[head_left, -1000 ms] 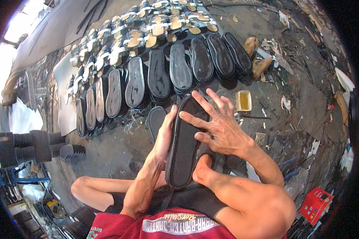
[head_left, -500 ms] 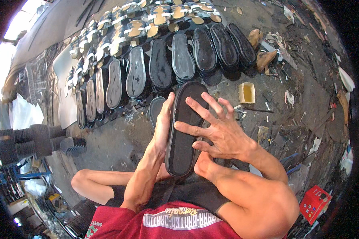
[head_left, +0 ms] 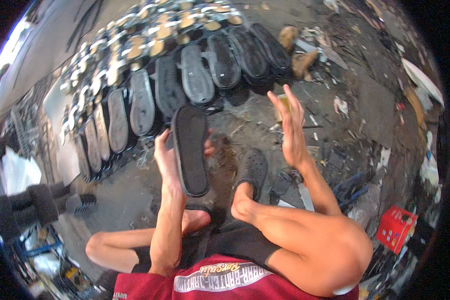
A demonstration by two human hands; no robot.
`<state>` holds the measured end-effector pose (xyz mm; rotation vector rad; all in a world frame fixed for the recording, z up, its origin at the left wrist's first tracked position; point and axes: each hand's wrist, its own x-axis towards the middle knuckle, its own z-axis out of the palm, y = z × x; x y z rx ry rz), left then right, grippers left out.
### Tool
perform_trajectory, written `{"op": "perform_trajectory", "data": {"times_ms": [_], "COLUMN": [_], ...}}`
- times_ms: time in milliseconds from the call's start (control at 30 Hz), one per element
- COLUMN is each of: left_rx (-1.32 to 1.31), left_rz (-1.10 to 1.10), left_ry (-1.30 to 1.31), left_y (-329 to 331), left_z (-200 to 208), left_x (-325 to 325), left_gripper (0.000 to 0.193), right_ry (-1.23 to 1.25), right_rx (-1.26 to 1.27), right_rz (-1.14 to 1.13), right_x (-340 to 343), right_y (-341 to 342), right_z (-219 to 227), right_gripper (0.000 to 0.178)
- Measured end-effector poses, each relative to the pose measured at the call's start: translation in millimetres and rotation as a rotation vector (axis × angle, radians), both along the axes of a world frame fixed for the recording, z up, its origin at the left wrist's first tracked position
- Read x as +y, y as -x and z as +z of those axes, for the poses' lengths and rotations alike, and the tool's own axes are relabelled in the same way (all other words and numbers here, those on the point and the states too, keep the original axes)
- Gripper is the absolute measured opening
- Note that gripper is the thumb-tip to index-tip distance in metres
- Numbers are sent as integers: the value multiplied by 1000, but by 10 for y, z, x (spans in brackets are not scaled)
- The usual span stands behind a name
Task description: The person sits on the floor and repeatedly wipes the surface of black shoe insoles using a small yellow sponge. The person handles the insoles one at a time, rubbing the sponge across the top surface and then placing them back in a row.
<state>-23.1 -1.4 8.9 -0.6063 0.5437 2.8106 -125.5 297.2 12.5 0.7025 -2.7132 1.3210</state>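
The black shoe sole (head_left: 190, 148) stands nearly upright in the middle of the scene, clamped in the left hand (head_left: 167, 155), whose fingers wrap its left edge and whose thumb shows at its right edge. The right hand (head_left: 290, 131) is lifted just to the right of the sole, apart from it, fingers spread and holding nothing. Below it a foot in a black clog (head_left: 252, 170) rests on the dirty floor (head_left: 365, 100). Farther off, a curved row of dark soles (head_left: 195, 75) lies on the floor, with lighter ones behind. A red box (head_left: 395, 227) sits near right
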Motion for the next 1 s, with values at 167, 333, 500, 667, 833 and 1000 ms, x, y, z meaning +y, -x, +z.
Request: {"op": "perform_trajectory", "data": {"times_ms": [167,333,500,667,833,1000], "left_rx": [-226,-190,20,-36,-62,-53], "left_rz": [65,142,225,229,262,208], "left_ry": [-3,-165,-355,-336,-214,-353], "left_y": [-320,-173,-166,-161,-75,-3], "left_z": [-227,-209,-114,-137,-111,15], "left_x": [172,277,307,385,471,605], "left_gripper": [79,77,82,80,76,60], "right_ry": [-472,-614,-339,-34,748,329], "right_rx": [-246,144,-78,-308,-841,-336], "right_rz": [-367,-249,-378,-399,-95,392], "right_x": [843,877,840,948,194,-502], "right_y": [360,496,309,87,-144,-465], "right_z": [-1135,-1480,-1238,-1263,-123,343], "right_gripper": [82,60,65,81,89,89]}}
